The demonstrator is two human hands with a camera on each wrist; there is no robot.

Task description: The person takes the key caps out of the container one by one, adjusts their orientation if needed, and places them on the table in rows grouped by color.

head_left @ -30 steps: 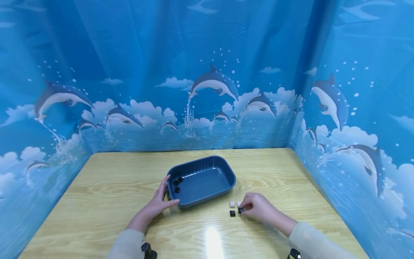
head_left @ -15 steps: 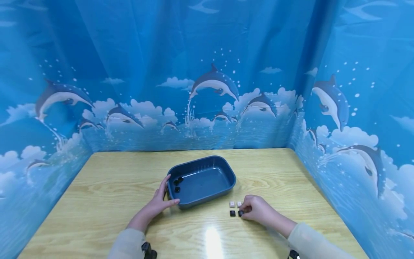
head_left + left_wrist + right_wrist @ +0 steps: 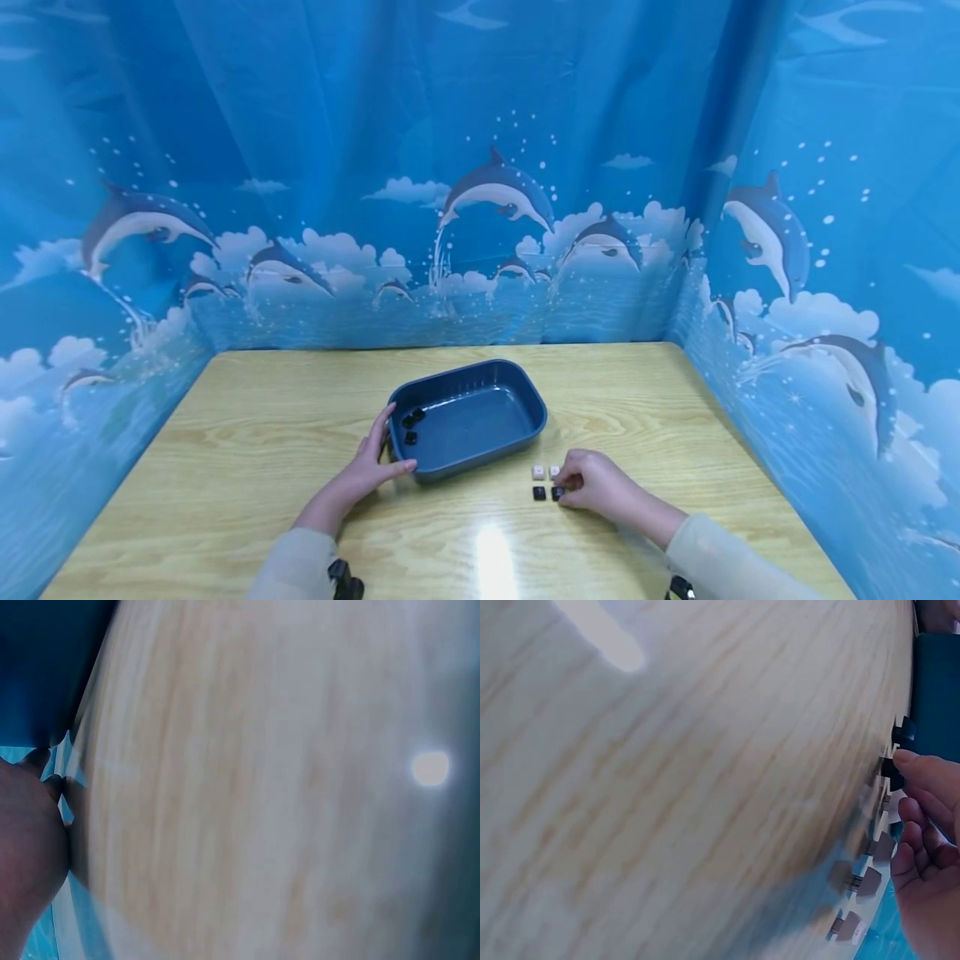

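My left hand (image 3: 363, 477) grips the left end of a blue plastic tray (image 3: 476, 429), thumb on the near wall and fingers along the left side. Inside the tray's left end lie black keycaps (image 3: 411, 437). To the right of the tray, my right hand (image 3: 600, 483) pinches a black keycap (image 3: 557, 493) between thumb and finger, down at the table. Just left of it sits another black keycap (image 3: 539, 493). Behind them are two white keycaps (image 3: 537, 472). Several pale keycaps (image 3: 866, 885) stand in a row beside the right hand in the right wrist view.
The wooden table (image 3: 255, 433) carries the tray and keycaps. A blue dolphin-print curtain (image 3: 337, 167) closes off the back and the sides. Bright glare (image 3: 497, 558) shines on the tabletop near the front.
My right hand has brought the pinched black keycap slightly toward me, level with the other black keycap. The left hand and the tray stay where they were.
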